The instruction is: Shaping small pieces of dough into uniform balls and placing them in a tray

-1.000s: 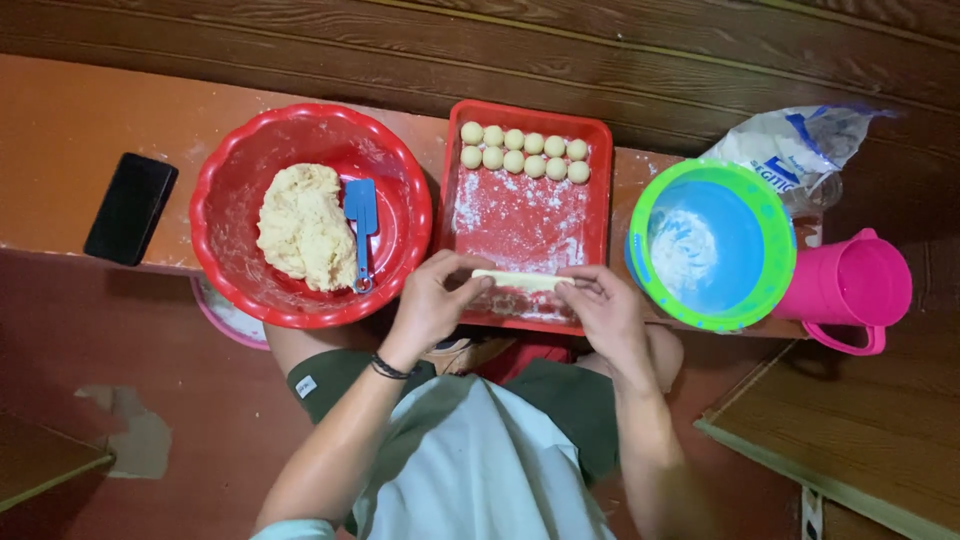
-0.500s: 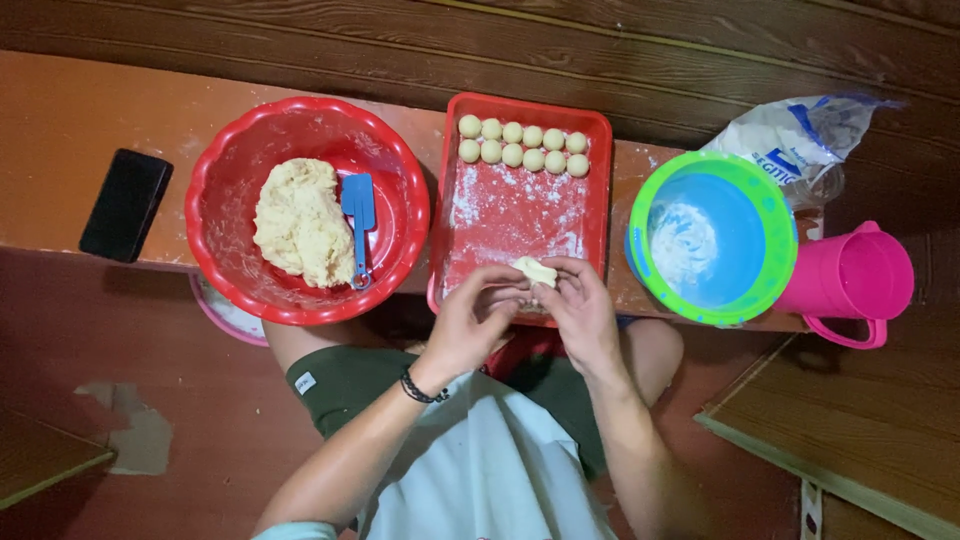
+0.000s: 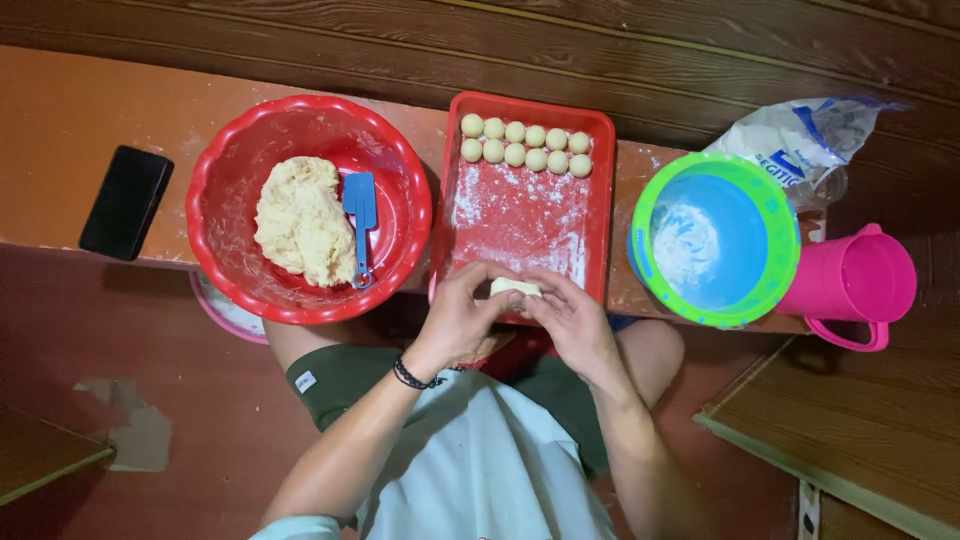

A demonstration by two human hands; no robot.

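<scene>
My left hand (image 3: 462, 318) and my right hand (image 3: 572, 322) meet over the near edge of a red rectangular tray (image 3: 603, 210), pinching a small pale piece of dough (image 3: 514, 288) between the fingertips of both. Several small dough balls (image 3: 525, 144) lie in two rows at the tray's far end, and flour dusts its floor. To the left stands a round red bowl (image 3: 236, 172) holding a lump of dough (image 3: 301, 222) and a blue spatula (image 3: 360, 220).
A black phone (image 3: 126, 201) lies at the left of the orange bench. Right of the tray stands a green-rimmed blue bowl (image 3: 716, 240) with flour in it, then a pink jug (image 3: 858, 282) and a flour bag (image 3: 798, 137). Wooden wall behind.
The dough was a long rolled strip stretched between my hands; my hands have come together and now hold it as a short compact piece.
</scene>
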